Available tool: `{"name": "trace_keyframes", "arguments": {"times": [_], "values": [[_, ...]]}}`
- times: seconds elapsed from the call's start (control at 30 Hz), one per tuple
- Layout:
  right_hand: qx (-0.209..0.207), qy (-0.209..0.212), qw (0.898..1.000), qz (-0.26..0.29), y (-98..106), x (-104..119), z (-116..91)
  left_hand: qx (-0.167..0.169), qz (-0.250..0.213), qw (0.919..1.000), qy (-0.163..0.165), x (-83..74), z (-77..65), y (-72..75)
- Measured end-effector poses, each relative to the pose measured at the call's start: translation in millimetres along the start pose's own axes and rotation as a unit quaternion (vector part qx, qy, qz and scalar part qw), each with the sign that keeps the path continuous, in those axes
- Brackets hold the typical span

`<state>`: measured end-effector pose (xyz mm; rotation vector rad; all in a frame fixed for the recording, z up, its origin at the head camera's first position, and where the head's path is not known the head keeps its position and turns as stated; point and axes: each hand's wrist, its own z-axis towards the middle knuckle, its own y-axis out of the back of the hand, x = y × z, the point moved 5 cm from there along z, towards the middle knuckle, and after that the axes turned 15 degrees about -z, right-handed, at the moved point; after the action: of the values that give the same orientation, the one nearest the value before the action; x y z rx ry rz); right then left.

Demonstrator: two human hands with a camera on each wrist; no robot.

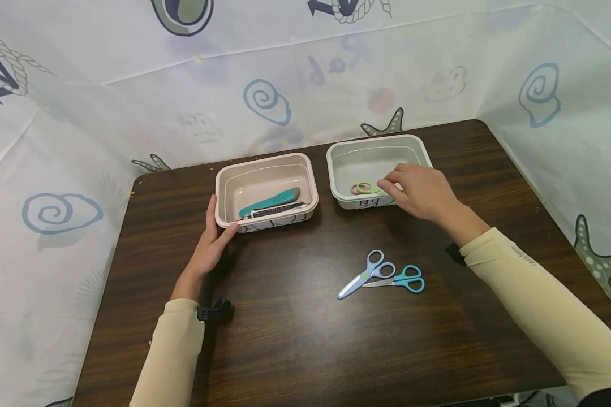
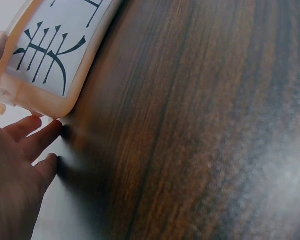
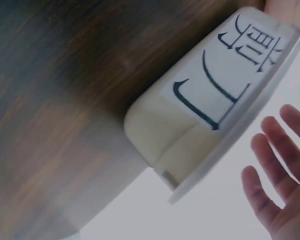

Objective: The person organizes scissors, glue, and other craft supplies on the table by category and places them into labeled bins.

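Note:
My left hand [image 1: 207, 249] holds the front left corner of a pink bin [image 1: 313, 199], thumb at the front rim and fingers along its side. Inside this bin lie a teal-handled tool with a grey end [image 1: 272, 202] and a black and silver utility knife [image 1: 275, 210]. Over the front right of a pale grey-green bin [image 1: 336, 155] hovers my right hand [image 1: 421, 191]. In the right wrist view its fingers [image 3: 272, 162] are spread, with nothing between them. Pink and green finger loops, like those of scissors [image 1: 365, 188], show inside that bin.
Light blue scissors [image 1: 358, 280] and teal-handled scissors [image 1: 409, 278] lie touching or overlapping on the dark wooden table [image 1: 285, 339]. Both bins carry front labels with Chinese characters. A printed white cloth [image 1: 326, 96] hangs behind the table and along its sides.

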<state>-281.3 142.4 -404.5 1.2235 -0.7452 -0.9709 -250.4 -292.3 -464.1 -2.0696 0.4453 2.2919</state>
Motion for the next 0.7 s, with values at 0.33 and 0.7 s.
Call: {"name": "trace_keyframes", "arguments": {"times": [0.33,0.7], "values": [[-0.157,0.198,0.967,0.014,13,53,-31,-0.001,0.002,1.0,0.001,-0.9,0.2,-0.8],[0.025,0.275,0.961,0.005,-44,97,-75,0.0,-0.002,1.0,0.002,-1.8,-0.1,-1.3]]}}
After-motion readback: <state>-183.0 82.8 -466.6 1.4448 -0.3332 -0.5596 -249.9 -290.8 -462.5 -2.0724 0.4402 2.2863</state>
